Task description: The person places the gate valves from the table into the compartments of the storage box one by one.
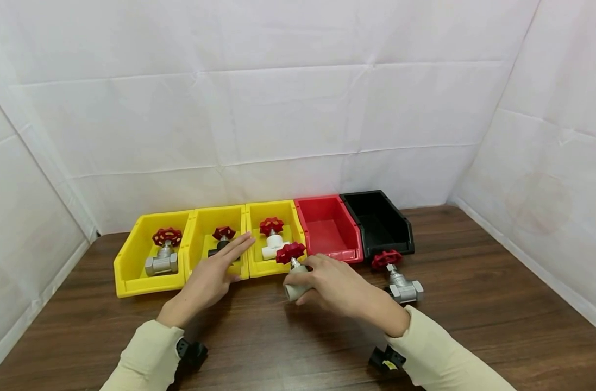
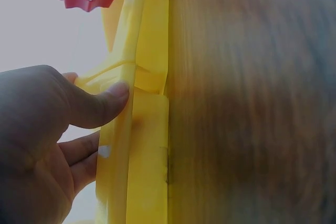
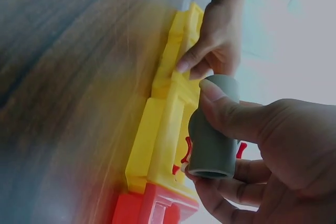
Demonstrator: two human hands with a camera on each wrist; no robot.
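My right hand [image 1: 334, 285] grips a grey plastic stop valve [image 3: 214, 142] by its pipe body, thumb on one side and fingers on the other. The valve's red handwheel [image 1: 290, 252] points up, overlapping the right yellow bin [image 1: 255, 217] in the head view. Over the middle yellow bin [image 1: 206, 224], my left hand [image 1: 209, 279] reaches with its fingers straight. In the left wrist view its thumb [image 2: 116, 92] lies at the bin's front rim. A black valve [image 1: 223, 241] is partly hidden behind those fingers. A white valve [image 1: 274, 243] sits in the right yellow bin.
The left yellow bin [image 1: 126, 266] holds a metal valve [image 1: 163, 258]. To the right stand a red bin [image 1: 327, 217] and a black bin [image 1: 376, 212]. Another metal valve [image 1: 402, 288] with a red handwheel lies on the wooden table [image 1: 474, 282]. White sheeting [image 1: 278, 108] encloses the table.
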